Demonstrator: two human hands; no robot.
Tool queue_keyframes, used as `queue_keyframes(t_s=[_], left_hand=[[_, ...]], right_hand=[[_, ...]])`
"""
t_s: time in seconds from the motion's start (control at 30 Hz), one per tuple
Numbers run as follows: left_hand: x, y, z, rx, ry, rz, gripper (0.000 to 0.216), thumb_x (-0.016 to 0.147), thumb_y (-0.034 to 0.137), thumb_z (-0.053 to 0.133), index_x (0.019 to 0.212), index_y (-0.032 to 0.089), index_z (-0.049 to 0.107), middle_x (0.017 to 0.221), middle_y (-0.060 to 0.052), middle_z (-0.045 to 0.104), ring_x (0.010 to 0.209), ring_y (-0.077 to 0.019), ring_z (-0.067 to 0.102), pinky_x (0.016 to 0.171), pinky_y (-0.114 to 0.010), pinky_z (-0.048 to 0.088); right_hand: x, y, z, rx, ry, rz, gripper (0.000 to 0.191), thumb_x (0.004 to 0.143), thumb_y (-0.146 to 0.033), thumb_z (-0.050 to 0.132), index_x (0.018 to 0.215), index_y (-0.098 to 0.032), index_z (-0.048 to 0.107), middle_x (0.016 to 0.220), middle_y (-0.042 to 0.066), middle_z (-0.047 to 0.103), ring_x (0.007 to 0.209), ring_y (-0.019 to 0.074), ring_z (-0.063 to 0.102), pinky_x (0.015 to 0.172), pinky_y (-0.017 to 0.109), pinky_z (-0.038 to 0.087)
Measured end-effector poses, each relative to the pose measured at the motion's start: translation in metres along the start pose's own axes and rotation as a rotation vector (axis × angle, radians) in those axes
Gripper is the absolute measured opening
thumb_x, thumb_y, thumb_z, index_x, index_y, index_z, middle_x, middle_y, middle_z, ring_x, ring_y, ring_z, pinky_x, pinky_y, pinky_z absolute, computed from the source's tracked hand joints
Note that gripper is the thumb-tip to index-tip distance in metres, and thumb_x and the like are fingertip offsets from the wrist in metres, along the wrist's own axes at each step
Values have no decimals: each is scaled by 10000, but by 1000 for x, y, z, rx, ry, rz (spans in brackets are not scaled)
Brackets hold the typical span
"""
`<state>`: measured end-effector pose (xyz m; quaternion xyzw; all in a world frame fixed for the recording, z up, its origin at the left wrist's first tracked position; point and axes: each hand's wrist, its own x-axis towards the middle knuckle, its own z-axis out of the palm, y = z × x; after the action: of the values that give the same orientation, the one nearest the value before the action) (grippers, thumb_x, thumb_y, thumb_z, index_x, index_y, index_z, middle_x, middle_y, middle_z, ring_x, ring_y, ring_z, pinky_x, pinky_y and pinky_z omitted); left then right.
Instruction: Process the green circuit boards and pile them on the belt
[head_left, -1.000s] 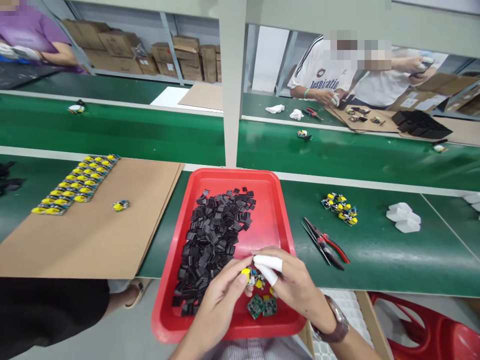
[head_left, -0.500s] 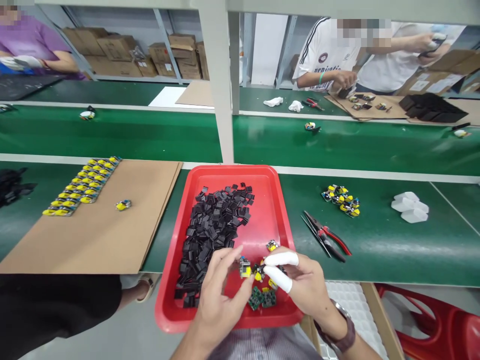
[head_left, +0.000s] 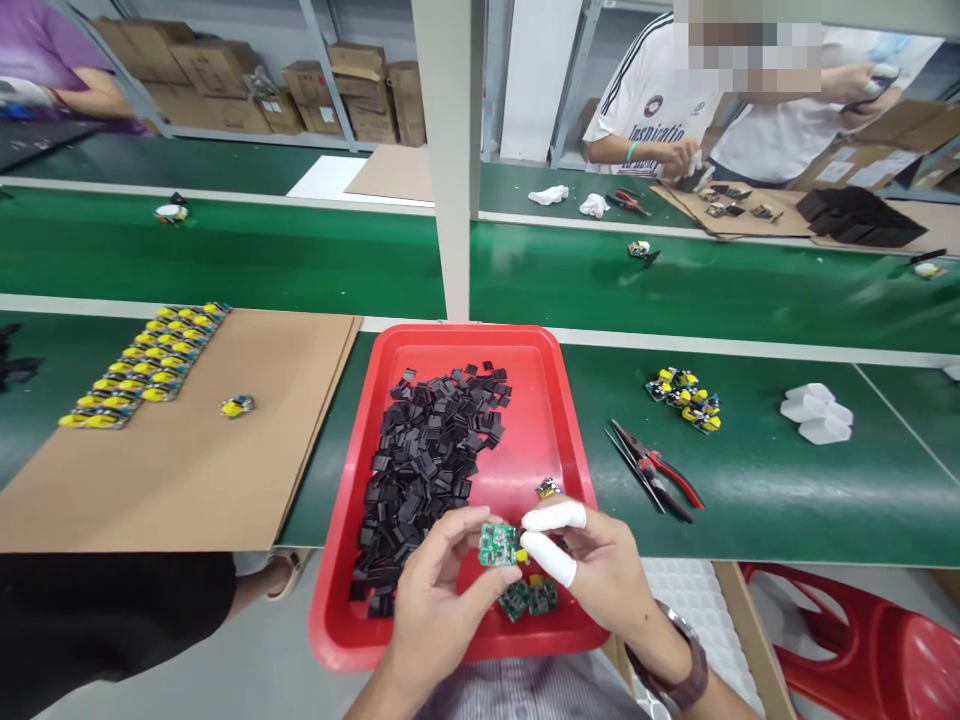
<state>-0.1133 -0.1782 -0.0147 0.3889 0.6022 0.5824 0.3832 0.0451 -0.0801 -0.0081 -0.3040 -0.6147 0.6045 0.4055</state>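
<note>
Over the near end of a red tray (head_left: 532, 430), my left hand (head_left: 439, 590) grips a small green circuit board (head_left: 497, 544) between thumb and fingers, its component-dotted face toward me. My right hand (head_left: 600, 560), with white finger cots on thumb and index finger, pinches a small black piece (head_left: 520, 537) at the board's right edge. A bit of yellow shows just below that piece. Beneath my hands lie more green boards (head_left: 529, 597), partly covered. Another board with yellow parts (head_left: 549, 488) rests behind my right fingers. Small black plastic pieces (head_left: 431, 450) fill the tray's left side.
Left, a cardboard sheet (head_left: 247, 470) carries rows of yellow-topped boards (head_left: 142, 370) and one single board (head_left: 238, 405). Right lie pliers (head_left: 660, 475), tweezers (head_left: 634, 465), a board cluster (head_left: 684, 398) and white plastic pieces (head_left: 817, 413). Beyond runs a green conveyor (head_left: 300, 255); people work across it.
My left hand has turned the board, so its flat green face shows instead of its yellow part. My right hand stays at its edge. A board on the conveyor has moved slightly right.
</note>
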Motion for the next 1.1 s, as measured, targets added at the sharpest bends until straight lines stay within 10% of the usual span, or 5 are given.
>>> queue_keyframes(t_s=[0.3, 1.1], left_hand=[[-1, -3, -3, -113, -51, 2, 346, 865, 150, 773, 1185, 275, 729, 1333, -104, 689, 1260, -269, 657, 993, -356, 599], [7, 7, -13, -216, -144, -19, 408, 807, 59, 810, 1122, 317, 790, 1250, -73, 741, 1108, -251, 743, 862, -340, 675]], right_hand=[[2, -6, 15, -53, 11, 3, 209, 844, -99, 722, 962, -261, 780, 827, 14, 718, 722, 152, 690, 660, 262, 590], [-5, -17, 12, -91, 58, -34, 277, 838, -48, 708, 961, -292, 750, 825, 4, 682, 719, 161, 647, 632, 280, 517]])
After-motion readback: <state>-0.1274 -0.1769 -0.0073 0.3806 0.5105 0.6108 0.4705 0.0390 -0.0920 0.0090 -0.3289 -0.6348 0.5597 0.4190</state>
